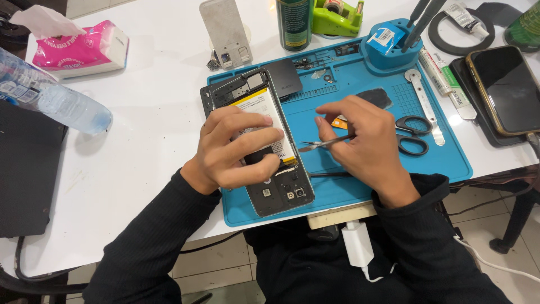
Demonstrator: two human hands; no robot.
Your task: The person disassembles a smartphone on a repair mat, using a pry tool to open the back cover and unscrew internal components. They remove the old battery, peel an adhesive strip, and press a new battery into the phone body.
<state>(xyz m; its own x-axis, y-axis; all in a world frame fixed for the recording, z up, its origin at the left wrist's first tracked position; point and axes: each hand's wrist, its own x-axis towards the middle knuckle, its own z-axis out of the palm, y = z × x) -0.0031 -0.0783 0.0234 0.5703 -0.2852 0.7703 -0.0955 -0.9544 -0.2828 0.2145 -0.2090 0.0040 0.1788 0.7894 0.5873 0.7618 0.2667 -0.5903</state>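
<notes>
Head view: left hand (239, 149) clamps opened phone (264, 146) on mat (360, 180); right hand (365, 141) pinches tweezers (323, 144). Keep tips low, steady.

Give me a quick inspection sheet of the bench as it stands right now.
Surface: white table with a blue work mat.
Job's things: opened phone, back off, battery showing; tweezers.
Clutter: scissors, tissue pack, water bottle, spray can, tape dispenser, glue tubes, second phone.
Grippers: left hand presses on the opened phone; right hand pinches the tweezers.
Cables: white charger and lead at the table edge.
Surroundings: tiled floor, dark laptop on the left.
</notes>
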